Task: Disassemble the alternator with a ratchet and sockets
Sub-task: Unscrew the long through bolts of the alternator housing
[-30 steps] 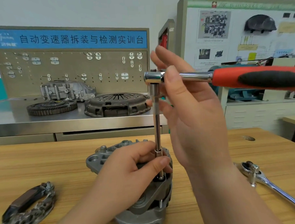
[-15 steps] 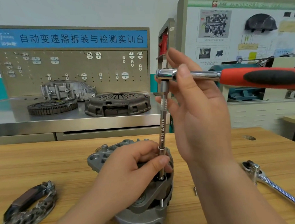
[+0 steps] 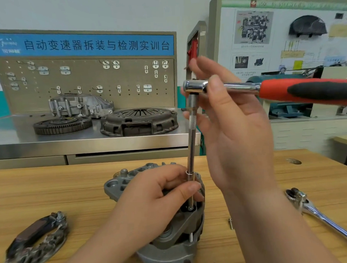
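Note:
The grey alternator (image 3: 169,248) stands on the wooden table (image 3: 42,194) in front of me. My left hand (image 3: 152,202) grips its top, thumb against the lower end of a long extension bar (image 3: 191,146) that stands upright on a bolt. A ratchet (image 3: 266,88) with a red and black handle sits on top of the bar, handle pointing right. My right hand (image 3: 233,116) pinches the ratchet head with thumb in front and fingers behind. The socket at the bar's foot is partly hidden by my left thumb.
A removed rectifier part (image 3: 36,242) lies at the left on the table. A second chrome ratchet (image 3: 319,214) lies at the right, and a small bolt (image 3: 230,223) near my right forearm. Behind stands a steel bench (image 3: 14,138) with a clutch cover (image 3: 138,121), flywheel (image 3: 62,124) and pegboard.
The ratchet head with my right hand has shifted slightly right, tilting the bar a little. My left hand keeps its hold on the alternator.

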`<act>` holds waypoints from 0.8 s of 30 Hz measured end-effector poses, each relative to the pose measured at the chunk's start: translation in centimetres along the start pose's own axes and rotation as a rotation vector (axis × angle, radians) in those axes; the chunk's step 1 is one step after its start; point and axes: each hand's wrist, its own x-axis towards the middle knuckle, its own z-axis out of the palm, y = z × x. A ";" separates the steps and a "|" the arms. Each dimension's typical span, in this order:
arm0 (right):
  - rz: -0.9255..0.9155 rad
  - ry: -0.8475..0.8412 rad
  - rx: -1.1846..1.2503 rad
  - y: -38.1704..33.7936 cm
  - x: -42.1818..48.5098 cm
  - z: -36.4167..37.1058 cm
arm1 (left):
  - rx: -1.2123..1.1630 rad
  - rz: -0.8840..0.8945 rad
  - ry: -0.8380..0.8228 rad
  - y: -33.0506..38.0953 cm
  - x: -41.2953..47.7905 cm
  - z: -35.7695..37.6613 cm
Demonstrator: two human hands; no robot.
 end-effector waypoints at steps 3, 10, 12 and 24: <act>0.177 -0.080 0.235 -0.4 0.2 -0.1 | -0.024 0.008 -0.014 -0.1 0.0 0.0; 0.219 -0.122 0.201 -0.2 0.2 0.0 | -0.024 0.000 -0.027 -0.1 0.0 0.0; 0.045 -0.078 0.020 -0.1 0.0 0.1 | -0.009 0.003 -0.018 0.0 0.0 0.0; 0.224 -0.130 0.176 -0.1 0.1 0.1 | 0.018 0.004 -0.022 0.1 0.0 0.1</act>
